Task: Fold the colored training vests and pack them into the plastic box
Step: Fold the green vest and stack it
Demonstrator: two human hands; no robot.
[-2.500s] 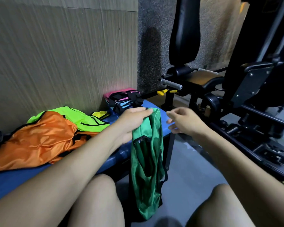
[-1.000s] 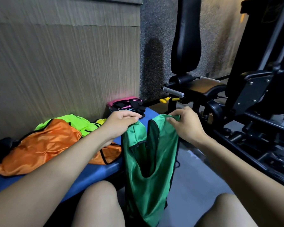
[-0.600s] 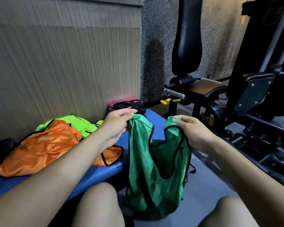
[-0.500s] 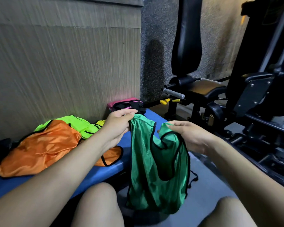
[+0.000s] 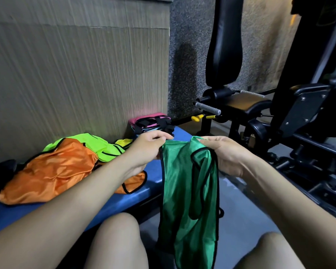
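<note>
Green vest [image 5: 190,191] hanging, pinched at top by both hands, left [image 5: 147,150], right [image 5: 227,154]

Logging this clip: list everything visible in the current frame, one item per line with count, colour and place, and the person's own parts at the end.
green vest: 1, green with black trim, hanging between both hands over the floor
orange vest: 1, orange with black trim, crumpled on the bench, left
neon vest: at least 1, yellow-green, behind the orange one, against the wall
bench: 1, blue top, along the wall
pile of items: 1, pink and black, far end of the bench; contents unclear
gym machine: 1, black, with yellow knobs, right
wall panel: 1, grey-brown, behind the bench
plastic box: not in view
left hand: 1, pinching the vest's top left edge
right hand: 1, gripping the vest's top right edge
knees: 2, bare, bottom of frame
</note>
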